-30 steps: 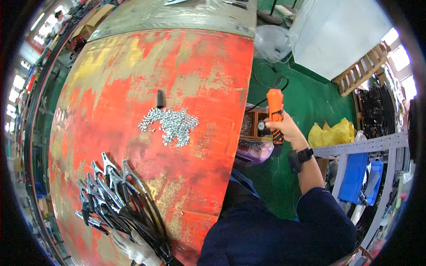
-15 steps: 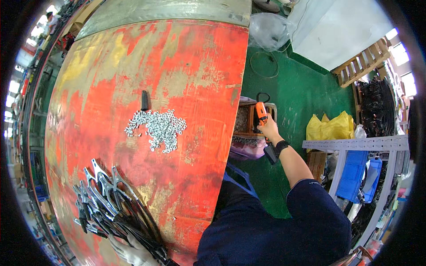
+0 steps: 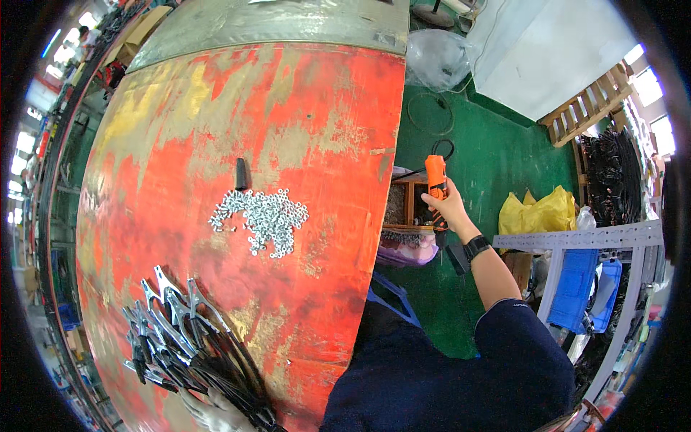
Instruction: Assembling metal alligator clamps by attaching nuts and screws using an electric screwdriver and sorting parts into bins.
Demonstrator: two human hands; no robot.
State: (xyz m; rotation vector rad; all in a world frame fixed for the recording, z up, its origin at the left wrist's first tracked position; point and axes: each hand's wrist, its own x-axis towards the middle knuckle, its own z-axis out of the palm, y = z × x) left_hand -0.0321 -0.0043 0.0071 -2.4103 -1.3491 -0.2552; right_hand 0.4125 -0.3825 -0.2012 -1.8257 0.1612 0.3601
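Observation:
My right hand (image 3: pixel 450 209), bare with a black band at the wrist, grips an orange and black power screwdriver (image 3: pixel 436 180). It holds the tool to the right of the table edge, over the wooden parts box. My left hand (image 3: pixel 214 413), in a whitish glove, is at the lower edge, closed against a bundle of black rods with silver forked ends (image 3: pixel 173 317); the rods partly hide its fingers. A pile of small silver nuts and screws (image 3: pixel 270 219) lies mid-table. A short black piece (image 3: pixel 241 173) stands or lies just beyond the pile.
The worn red table (image 3: pixel 302 122) ends in a metal sheet (image 3: pixel 273 27) at the far side. Beside it stand a divided wooden box (image 3: pixel 409 205) and a pink-purple bag (image 3: pixel 410 248). A yellow bag (image 3: pixel 538 211), a metal rack (image 3: pixel 576 237) and blue bins (image 3: pixel 572 291) are at right.
My right hand and the screwdriver have shifted slightly right, and the tool points more upright. The table and its contents sit a little lower in view. My left hand stays at the rods.

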